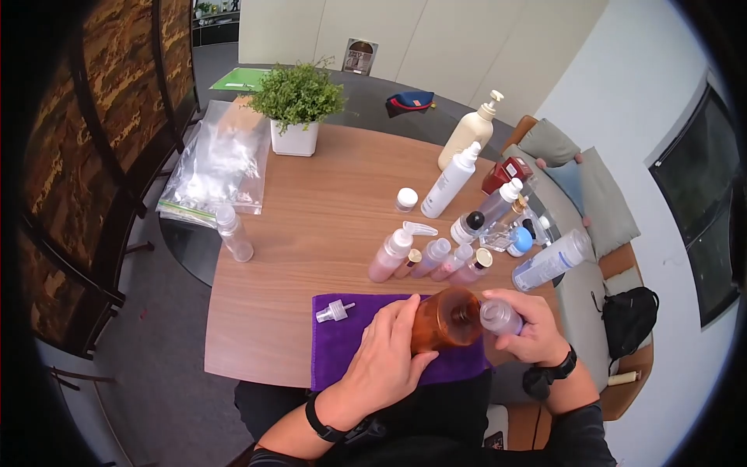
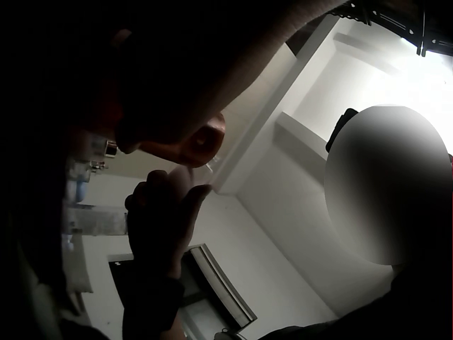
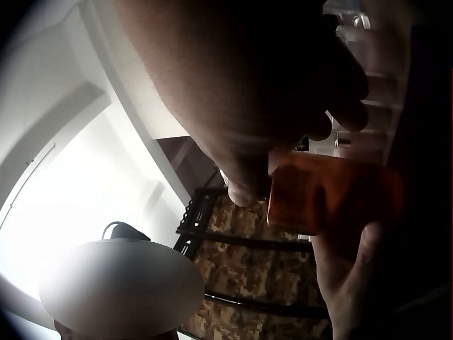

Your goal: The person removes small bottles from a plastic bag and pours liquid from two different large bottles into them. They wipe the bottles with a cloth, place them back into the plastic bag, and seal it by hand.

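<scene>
My left hand (image 1: 383, 346) grips a large amber bottle (image 1: 445, 321), tipped on its side over the purple cloth (image 1: 331, 354). In my right hand (image 1: 537, 331) is a small clear bottle (image 1: 500, 317), held right at the amber bottle's right end. The right wrist view shows the amber bottle (image 3: 325, 195) lying almost level, with the left hand (image 3: 347, 283) under it. Seen from the left wrist, the right hand (image 2: 163, 219) stays below the amber bottle's end (image 2: 205, 142). A clear spray pump top (image 1: 334, 311) lies on the cloth's left part.
Just beyond the cloth stand several small pink bottles (image 1: 389, 257). Taller white and cream pump bottles (image 1: 451, 183) rise behind them, and a clear labelled bottle (image 1: 551, 261) is at right. Leftward are a clear empty bottle (image 1: 235, 233), plastic bags (image 1: 218, 167) and a potted plant (image 1: 296, 138).
</scene>
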Tool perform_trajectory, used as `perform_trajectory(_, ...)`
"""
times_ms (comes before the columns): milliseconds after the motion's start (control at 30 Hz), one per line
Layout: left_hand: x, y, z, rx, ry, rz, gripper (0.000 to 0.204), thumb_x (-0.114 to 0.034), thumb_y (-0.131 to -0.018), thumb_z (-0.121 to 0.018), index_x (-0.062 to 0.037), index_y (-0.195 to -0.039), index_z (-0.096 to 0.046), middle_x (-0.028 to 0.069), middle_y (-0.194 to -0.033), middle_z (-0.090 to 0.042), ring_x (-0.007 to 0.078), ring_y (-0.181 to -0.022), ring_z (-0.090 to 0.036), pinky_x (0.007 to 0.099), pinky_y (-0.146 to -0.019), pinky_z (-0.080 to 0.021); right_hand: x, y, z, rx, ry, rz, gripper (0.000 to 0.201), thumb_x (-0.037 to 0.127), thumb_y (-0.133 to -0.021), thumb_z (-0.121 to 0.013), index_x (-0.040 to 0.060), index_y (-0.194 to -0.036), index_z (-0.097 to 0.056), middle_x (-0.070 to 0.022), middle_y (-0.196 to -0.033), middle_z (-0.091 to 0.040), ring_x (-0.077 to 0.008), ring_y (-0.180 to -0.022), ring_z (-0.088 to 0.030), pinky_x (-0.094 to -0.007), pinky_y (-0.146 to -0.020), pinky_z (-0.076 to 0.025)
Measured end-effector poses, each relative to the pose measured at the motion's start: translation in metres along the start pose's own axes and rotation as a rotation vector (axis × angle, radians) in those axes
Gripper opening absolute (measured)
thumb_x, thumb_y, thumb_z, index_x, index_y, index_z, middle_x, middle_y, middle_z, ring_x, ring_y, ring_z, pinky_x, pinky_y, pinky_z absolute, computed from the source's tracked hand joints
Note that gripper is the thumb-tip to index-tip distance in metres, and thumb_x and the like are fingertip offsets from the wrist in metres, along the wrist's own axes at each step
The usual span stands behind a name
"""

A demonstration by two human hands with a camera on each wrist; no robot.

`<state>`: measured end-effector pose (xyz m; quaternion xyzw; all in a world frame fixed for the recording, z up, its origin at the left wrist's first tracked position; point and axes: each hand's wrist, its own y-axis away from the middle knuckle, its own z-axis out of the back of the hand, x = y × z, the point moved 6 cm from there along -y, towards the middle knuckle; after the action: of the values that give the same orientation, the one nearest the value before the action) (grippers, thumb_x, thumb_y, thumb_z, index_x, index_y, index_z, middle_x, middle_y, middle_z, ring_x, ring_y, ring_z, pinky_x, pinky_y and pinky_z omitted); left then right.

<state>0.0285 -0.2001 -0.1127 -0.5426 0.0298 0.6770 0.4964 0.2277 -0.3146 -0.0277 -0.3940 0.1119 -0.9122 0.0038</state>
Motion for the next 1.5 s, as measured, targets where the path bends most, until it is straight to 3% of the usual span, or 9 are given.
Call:
perform_trajectory(200,-0.002,0.0,0.0,0.01,-0.019,-0.016,0.101,-0.01,-0.084,-0.092,0.0072,-0.162,-0.03,0.0323,-0.145,-0.05,0.0495,-0.129,-0.058,0.0525,-0.11,-0.05,0.007,-0.003,0.008,0.06,0.11,0.025,0.076,0.038,-0.084,-0.096,0.0008,-0.144,-0.067,-0.018,-0.132,-0.077,-0.0349,-0.116,-0.076,-0.0388,-0.1,-0.058)
perform_trajectory(267,-0.002,0.0,0.001,-0.019,-0.015,-0.008,0.094,-0.011,-0.087,-0.089,0.0065,-0.162,-0.036,0.027,-0.144,-0.052,0.045,-0.129,-0.059,0.0519,-0.105,-0.051,0.008,-0.004,0.009,0.078,0.115,0.015,0.075,0.036,-0.084,-0.096,0.0011,-0.144,-0.067,-0.0177,-0.132,-0.077,-0.035,-0.116,-0.076,-0.0389,-0.1,-0.058)
perform_trajectory(533,-0.001,0.0,0.001,-0.008,-0.011,-0.018,0.098,-0.01,-0.085,-0.091,0.0066,-0.162,-0.033,0.0295,-0.144,-0.052,0.0474,-0.129,-0.059,0.052,-0.107,-0.051,0.024,-0.012,0.014,0.125,0.205,0.047,0.068,0.026,-0.083,-0.096,0.0019,-0.141,-0.069,-0.0167,-0.13,-0.078,-0.0342,-0.111,-0.077,-0.0388,-0.096,-0.06)
perform_trajectory(567,-0.001,0.0,0.001,0.011,-0.014,-0.014,0.101,-0.009,-0.083,-0.093,0.0067,-0.161,-0.031,0.0323,-0.145,-0.051,0.0502,-0.129,-0.058,0.0525,-0.11,-0.051,0.026,-0.014,0.015,0.127,0.206,0.049,0.068,0.026,-0.083,-0.096,0.0019,-0.141,-0.069,-0.0167,-0.13,-0.078,-0.0342,-0.111,-0.077,-0.0388,-0.096,-0.06)
perform_trajectory(1033,-0.001,0.002,0.001,-0.011,-0.02,-0.011,0.101,-0.011,-0.083,-0.093,0.0066,-0.161,-0.032,0.0312,-0.145,-0.051,0.0493,-0.13,-0.059,0.0532,-0.109,-0.051,0.048,-0.027,0.021,0.144,0.371,0.145,0.061,0.027,-0.084,-0.095,0.0039,-0.135,-0.073,-0.0157,-0.105,-0.08,-0.0332,-0.084,-0.076,-0.0382,-0.075,-0.059)
perform_trajectory(1200,-0.002,0.003,0.001,-0.048,-0.017,-0.016,0.096,-0.01,-0.085,-0.09,0.0055,-0.162,-0.035,0.0258,-0.144,-0.052,0.0444,-0.127,-0.061,0.0517,-0.103,-0.052,0.054,-0.03,0.024,0.184,0.401,0.118,0.06,0.027,-0.084,-0.095,0.0036,-0.134,-0.073,-0.016,-0.101,-0.079,-0.0337,-0.083,-0.076,-0.0379,-0.074,-0.059)
perform_trajectory(1400,-0.002,0.002,0.003,-0.047,-0.01,-0.016,0.095,-0.01,-0.086,-0.09,0.0052,-0.163,-0.035,0.0262,-0.144,-0.052,0.0444,-0.127,-0.061,0.0521,-0.103,-0.052,0.058,-0.033,0.025,0.202,0.43,0.105,0.059,0.029,-0.083,-0.095,0.0033,-0.133,-0.073,-0.0162,-0.1,-0.079,-0.0346,-0.083,-0.076,-0.0382,-0.075,-0.06)
perform_trajectory(1500,-0.001,0.003,0.002,-0.012,-0.026,-0.01,0.1,-0.011,-0.084,-0.092,0.007,-0.161,-0.032,0.0315,-0.145,-0.051,0.0494,-0.129,-0.059,0.0535,-0.108,-0.052,0.06,-0.035,0.025,0.209,0.439,0.103,0.058,0.029,-0.084,-0.094,0.0032,-0.132,-0.074,-0.0162,-0.1,-0.079,-0.0347,-0.083,-0.076,-0.0385,-0.075,-0.06)
